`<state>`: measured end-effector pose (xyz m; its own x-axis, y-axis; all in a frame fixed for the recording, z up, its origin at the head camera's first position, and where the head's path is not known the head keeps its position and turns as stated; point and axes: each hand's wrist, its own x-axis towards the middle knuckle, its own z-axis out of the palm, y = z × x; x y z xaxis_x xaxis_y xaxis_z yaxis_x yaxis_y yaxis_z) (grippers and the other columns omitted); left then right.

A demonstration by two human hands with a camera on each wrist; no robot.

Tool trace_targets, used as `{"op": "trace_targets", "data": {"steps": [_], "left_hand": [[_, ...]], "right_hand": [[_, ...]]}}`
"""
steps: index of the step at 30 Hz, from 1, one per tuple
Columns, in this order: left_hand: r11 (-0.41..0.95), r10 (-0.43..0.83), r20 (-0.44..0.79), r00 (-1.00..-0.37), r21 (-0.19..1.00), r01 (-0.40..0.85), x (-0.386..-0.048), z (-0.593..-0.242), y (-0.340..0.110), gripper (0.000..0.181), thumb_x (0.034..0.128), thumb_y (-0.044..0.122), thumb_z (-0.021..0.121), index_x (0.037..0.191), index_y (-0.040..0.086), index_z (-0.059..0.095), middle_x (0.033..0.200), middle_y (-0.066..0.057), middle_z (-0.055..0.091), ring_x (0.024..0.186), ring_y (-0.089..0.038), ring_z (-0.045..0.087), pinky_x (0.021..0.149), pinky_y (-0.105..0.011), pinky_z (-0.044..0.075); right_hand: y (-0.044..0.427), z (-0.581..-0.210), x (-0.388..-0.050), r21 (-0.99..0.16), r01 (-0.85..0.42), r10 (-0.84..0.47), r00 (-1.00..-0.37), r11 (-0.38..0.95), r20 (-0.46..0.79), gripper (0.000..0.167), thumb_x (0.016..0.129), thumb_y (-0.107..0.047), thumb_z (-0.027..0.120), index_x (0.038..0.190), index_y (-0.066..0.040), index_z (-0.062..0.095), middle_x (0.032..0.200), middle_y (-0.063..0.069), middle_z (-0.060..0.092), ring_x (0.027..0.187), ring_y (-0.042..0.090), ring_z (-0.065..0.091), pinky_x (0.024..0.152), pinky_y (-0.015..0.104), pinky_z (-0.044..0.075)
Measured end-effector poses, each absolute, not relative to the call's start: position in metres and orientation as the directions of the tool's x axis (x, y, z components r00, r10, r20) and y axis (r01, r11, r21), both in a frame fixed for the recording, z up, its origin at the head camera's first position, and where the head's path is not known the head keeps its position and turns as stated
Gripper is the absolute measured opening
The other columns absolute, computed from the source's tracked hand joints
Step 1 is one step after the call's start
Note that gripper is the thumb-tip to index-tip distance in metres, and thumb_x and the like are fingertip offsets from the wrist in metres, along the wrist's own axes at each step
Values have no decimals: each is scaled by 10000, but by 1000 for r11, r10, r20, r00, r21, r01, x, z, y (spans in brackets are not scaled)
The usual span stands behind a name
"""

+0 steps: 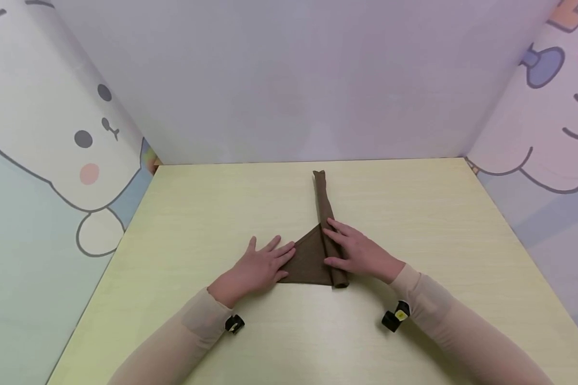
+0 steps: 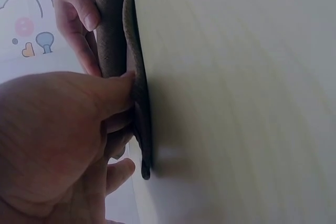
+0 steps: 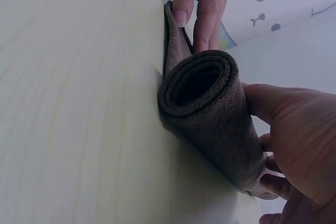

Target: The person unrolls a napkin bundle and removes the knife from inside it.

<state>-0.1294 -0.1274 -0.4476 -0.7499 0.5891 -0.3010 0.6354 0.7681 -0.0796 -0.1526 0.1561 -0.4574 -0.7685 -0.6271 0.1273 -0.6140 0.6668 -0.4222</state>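
Note:
A brown cloth lies on the table, its right part rolled into a tube (image 1: 334,251) and its left part a flat triangle (image 1: 308,262). The left hand (image 1: 255,267) rests with spread fingers on the flat part's left end. Against the roll lies the right hand (image 1: 366,256), fingers extended over its upper side and thumb near its left edge. In the right wrist view the roll's near end (image 3: 226,124) shows a hollow, layered spiral, with the right hand (image 3: 304,140) along its side. The left wrist view shows the left hand (image 2: 58,140) touching the cloth's edge (image 2: 139,87).
The pale wooden table (image 1: 212,203) extends around the cloth on all sides. Behind it stands a plain light wall (image 1: 289,80), and cartoon-printed panels flank it left and right. A small black device (image 1: 234,323) sits at the left wrist, another (image 1: 396,316) at the right.

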Motion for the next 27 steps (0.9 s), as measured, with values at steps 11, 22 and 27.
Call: {"op": "trace_targets", "data": {"steps": [11,22,27], "left_hand": [[760,614,-254,-747,-65,647,-129,-451,-136,580,1004,478,419,1529,267,290,1583,120,191,1454,-202,174,1029,-678,227],[760,616,-256,-745,-59,648,-130,-452,-141,576,1007,472,416,1529,262,291,1581,116,203,1454,-197,174,1029,-676,226],[758,619,-245,-746,-62,649,-130,-452,-143,576,1005,473,421,1525,258,300,1579,114,206,1451,-202,187,1024,-677,236]], "right_hand": [[160,-456,-152,-449,-598,-621,-775,664,113,708,884,-384,695,1431,-13,443,1531,181,295,1381,323,330,1064,456,348],[161,-453,-151,-472,-576,-612,-785,667,94,724,880,-394,698,1442,-25,430,1533,173,295,1376,331,334,1054,469,356],[163,-452,-151,-477,-570,-604,-791,669,99,734,875,-396,703,1442,-20,428,1534,169,295,1373,330,340,1052,469,358]]}}
